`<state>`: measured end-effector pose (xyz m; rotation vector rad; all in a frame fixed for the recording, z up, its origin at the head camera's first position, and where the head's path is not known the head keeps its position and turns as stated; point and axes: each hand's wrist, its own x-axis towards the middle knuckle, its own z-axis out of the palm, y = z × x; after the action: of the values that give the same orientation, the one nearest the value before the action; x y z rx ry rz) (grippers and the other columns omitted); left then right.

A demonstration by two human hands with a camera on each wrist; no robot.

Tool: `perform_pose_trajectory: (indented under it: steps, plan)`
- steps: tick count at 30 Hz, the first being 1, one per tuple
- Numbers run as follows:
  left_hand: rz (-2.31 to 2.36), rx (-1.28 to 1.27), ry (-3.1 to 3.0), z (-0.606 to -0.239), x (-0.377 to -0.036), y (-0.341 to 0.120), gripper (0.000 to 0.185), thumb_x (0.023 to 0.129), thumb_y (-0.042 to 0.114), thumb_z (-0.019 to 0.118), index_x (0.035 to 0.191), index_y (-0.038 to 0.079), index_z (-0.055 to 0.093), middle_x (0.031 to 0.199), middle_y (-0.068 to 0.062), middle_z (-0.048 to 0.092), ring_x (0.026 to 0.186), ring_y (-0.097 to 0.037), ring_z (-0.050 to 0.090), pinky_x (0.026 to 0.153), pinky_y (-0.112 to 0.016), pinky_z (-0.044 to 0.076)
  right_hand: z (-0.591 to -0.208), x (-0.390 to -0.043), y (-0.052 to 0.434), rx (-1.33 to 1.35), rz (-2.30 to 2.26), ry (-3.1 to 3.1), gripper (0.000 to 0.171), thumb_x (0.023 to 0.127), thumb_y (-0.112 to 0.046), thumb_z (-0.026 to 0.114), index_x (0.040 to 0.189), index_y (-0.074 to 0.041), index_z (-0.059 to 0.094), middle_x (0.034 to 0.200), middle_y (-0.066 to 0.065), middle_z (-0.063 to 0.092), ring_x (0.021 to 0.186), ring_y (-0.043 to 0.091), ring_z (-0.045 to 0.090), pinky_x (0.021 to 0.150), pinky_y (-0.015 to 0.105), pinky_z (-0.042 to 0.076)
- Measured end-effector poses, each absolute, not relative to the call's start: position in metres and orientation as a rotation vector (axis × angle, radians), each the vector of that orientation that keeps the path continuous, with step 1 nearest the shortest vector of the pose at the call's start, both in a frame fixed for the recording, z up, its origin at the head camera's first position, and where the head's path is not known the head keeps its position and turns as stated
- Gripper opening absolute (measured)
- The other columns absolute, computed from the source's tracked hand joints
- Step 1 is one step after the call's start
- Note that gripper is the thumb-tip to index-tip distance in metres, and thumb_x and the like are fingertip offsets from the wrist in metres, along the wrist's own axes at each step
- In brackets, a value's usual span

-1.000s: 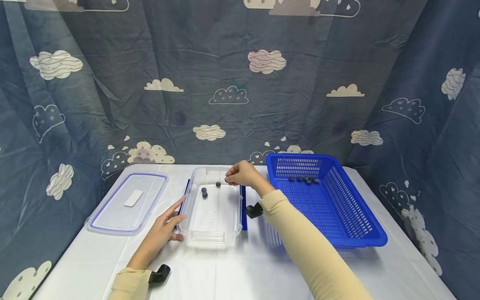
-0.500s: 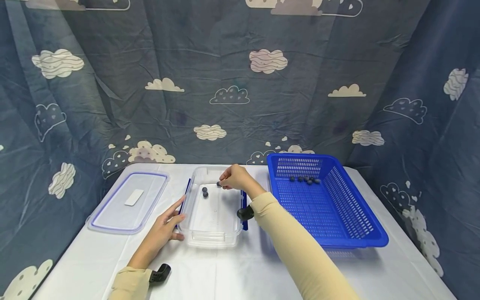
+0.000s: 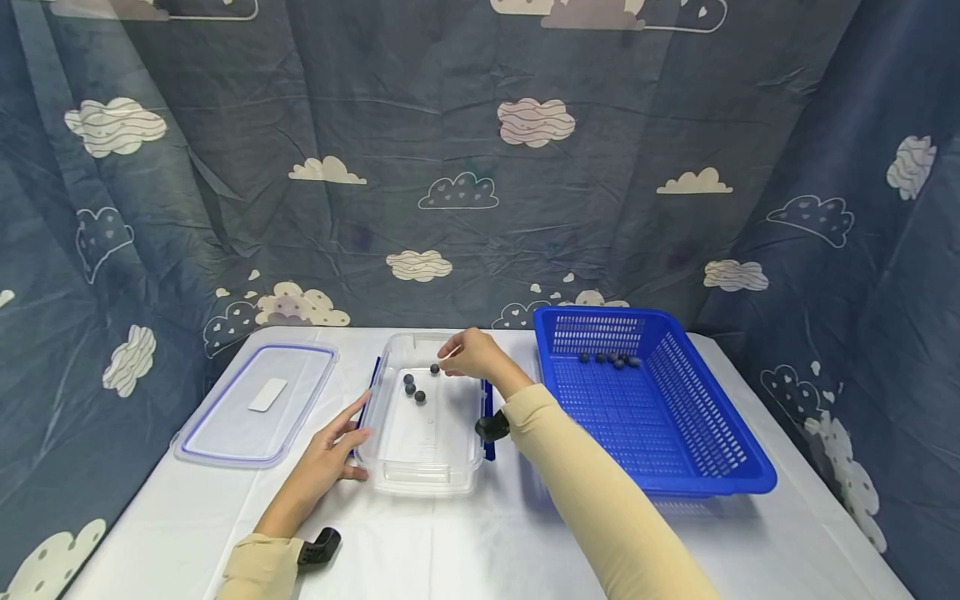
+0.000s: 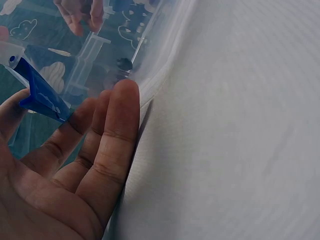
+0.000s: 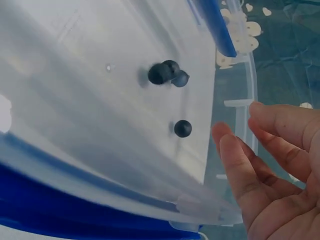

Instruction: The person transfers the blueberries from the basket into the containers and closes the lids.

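A clear plastic food container (image 3: 420, 477) with blue side latches stands on the table, several blueberries (image 3: 420, 397) on its floor. Over its far right part is my right hand (image 3: 477, 355). In the right wrist view that hand (image 5: 277, 160) has nothing between its parted thumb and fingers, and a blueberry (image 5: 183, 128) lies just beyond the fingertips. My left hand (image 3: 327, 452) rests against the container's left side. Its fingers (image 4: 116, 130) lie fairly straight along the outer wall in the left wrist view, near a blue latch (image 4: 44, 95).
To the right is a blue perforated basket (image 3: 660, 482), with several blueberries (image 3: 617, 362) at its far end. A clear lid with a blue seal (image 3: 225, 429) lies at the left, a white label (image 3: 267, 396) on it. A cloud-patterned cloth (image 3: 457, 275) hangs behind the white-covered table.
My right hand has moved left over the container and let go of a blueberry, which now lies nearer the middle of the floor. My left hand has stayed in place.
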<state>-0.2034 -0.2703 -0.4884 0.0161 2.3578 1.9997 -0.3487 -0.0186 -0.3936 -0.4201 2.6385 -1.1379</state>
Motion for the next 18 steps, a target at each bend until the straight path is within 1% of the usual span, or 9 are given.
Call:
perform_pose_trajectory:
  steps: [7,13,15,16,18]
  plan:
    - [1.991,0.015,2.363,-0.49,-0.205,-0.271,0.061,0.11,0.019,0.058,0.167,0.029,0.04,0.134,-0.024,0.049,0.099,-0.023,0.06,0.07,-0.036,0.068,-0.39,-0.347,-0.017,-0.434,-1.193,2.594,0.017,0.1,-0.014,0.075,0.112,-0.002,0.078,0.102,0.014,0.082,0.102,0.028,0.08,0.08,0.022,0.065]
    - [1.982,0.011,2.366,-0.49,-0.205,-0.272,0.06,0.111,0.021,0.058,0.167,0.03,0.04,0.133,-0.022,0.048,0.101,-0.024,0.059,0.071,-0.035,0.068,-0.388,-0.347,-0.013,-0.42,-1.223,2.557,0.018,0.1,-0.012,0.075,0.114,0.0,0.077,0.105,0.016,0.081,0.107,0.033,0.079,0.093,0.033,0.067]
    - [1.983,0.011,2.361,-0.49,-0.204,-0.272,0.06,0.111,0.021,0.058,0.167,0.03,0.04,0.134,-0.022,0.047,0.101,-0.025,0.058,0.071,-0.035,0.068,-0.388,-0.347,-0.01,-0.417,-1.247,2.549,0.018,0.1,-0.009,0.074,0.113,0.001,0.077,0.104,0.017,0.081,0.106,0.034,0.079,0.095,0.036,0.067]
    - [1.984,0.01,2.36,-0.49,-0.204,-0.271,0.06,0.111,0.021,0.058,0.167,0.03,0.04,0.134,-0.022,0.047,0.102,-0.024,0.058,0.071,-0.035,0.068,-0.388,-0.347,-0.009,-0.42,-1.257,2.548,0.017,0.099,-0.008,0.074,0.113,0.002,0.077,0.103,0.018,0.081,0.105,0.033,0.079,0.094,0.035,0.067]
    - [1.99,0.01,2.356,-0.49,-0.204,-0.271,0.06,0.111,0.02,0.057,0.168,0.029,0.04,0.134,-0.022,0.047,0.1,-0.025,0.057,0.071,-0.035,0.068,-0.388,-0.349,-0.006,-0.424,-1.281,2.547,0.017,0.099,-0.007,0.074,0.112,0.003,0.077,0.1,0.017,0.081,0.097,0.029,0.08,0.09,0.032,0.068]
